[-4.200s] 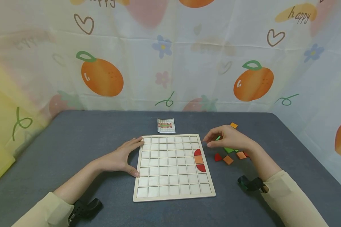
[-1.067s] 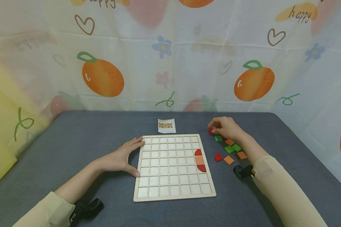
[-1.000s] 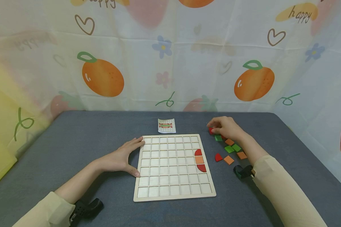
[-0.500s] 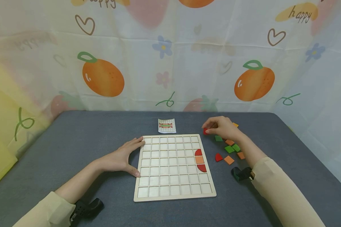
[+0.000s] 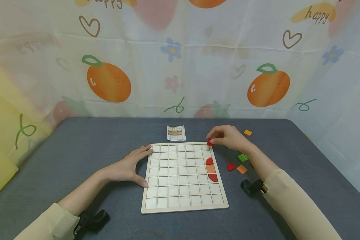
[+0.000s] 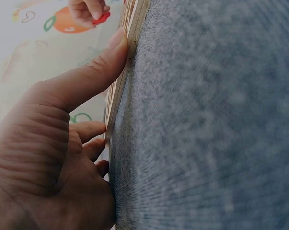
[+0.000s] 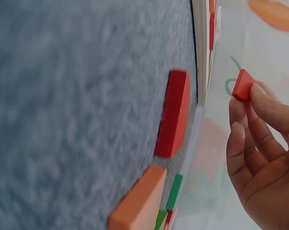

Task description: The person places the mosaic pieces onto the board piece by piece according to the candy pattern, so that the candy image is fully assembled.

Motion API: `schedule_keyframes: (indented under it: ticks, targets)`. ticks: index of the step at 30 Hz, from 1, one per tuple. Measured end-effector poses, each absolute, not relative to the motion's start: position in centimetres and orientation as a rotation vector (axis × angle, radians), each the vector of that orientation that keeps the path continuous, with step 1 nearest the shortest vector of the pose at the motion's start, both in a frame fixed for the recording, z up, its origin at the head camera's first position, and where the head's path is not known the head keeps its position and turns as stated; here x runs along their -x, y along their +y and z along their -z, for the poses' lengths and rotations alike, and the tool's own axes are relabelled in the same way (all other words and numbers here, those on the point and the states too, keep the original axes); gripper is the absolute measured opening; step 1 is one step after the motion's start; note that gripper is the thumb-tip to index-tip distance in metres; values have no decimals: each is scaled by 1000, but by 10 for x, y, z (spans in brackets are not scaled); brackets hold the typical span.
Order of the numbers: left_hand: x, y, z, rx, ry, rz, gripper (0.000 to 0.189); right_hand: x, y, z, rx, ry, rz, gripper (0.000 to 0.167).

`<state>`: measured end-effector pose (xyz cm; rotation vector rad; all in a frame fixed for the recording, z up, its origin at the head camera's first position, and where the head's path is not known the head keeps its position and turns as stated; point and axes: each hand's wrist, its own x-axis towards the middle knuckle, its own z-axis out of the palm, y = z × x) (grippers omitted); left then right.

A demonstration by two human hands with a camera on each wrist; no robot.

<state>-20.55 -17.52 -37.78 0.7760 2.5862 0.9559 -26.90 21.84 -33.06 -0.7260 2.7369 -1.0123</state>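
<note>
A square wooden grid board [image 5: 184, 210] lies on the dark table, two red rounded pieces [image 5: 213, 178] and an orange square [image 5: 210, 169] set in its right-hand column. My left hand [image 5: 123, 168] rests against the board's left edge, thumb and fingers spread apart; in the left wrist view the thumb [image 6: 94, 76] touches the rim. Between thumb and fingers, my right hand [image 5: 230, 138] pinches a small red tile [image 5: 210, 142] over the board's far right corner. In the right wrist view that red tile [image 7: 241, 86] is held up with one corner pointing outward.
Loose tiles lie right of the board: a red rounded one [image 5: 231, 166], an orange one [image 5: 241, 169], a green one [image 5: 242, 157] and a yellow-orange one [image 5: 247, 132]; the right hand partly hides others. Behind the board lies a small printed pattern card [image 5: 176, 133]. A fruit-print curtain [image 5: 180, 83] backs the table.
My right hand has picked up the red tile from the far end of the pile and carried it left and nearer, over the board's corner. My left hand has stayed put.
</note>
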Motion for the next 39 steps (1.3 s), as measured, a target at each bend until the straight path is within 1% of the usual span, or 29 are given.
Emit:
schedule_keyframes:
  ticks: [10, 15, 28, 39]
  targets:
    - [205, -176, 377, -774, 2588, -953, 117, 264, 205, 330, 779, 2652, 1055, 21]
    - [205, -175, 377, -773, 2586, -958, 117, 260, 199, 329, 774, 2613, 1072, 19]
    - [205, -175, 376, -765, 2589, -955, 117, 253, 185, 332, 858, 2588, 966, 12]
    - [204, -174, 375, -766, 2595, -946, 117, 248, 180, 336, 921, 2506, 949, 9]
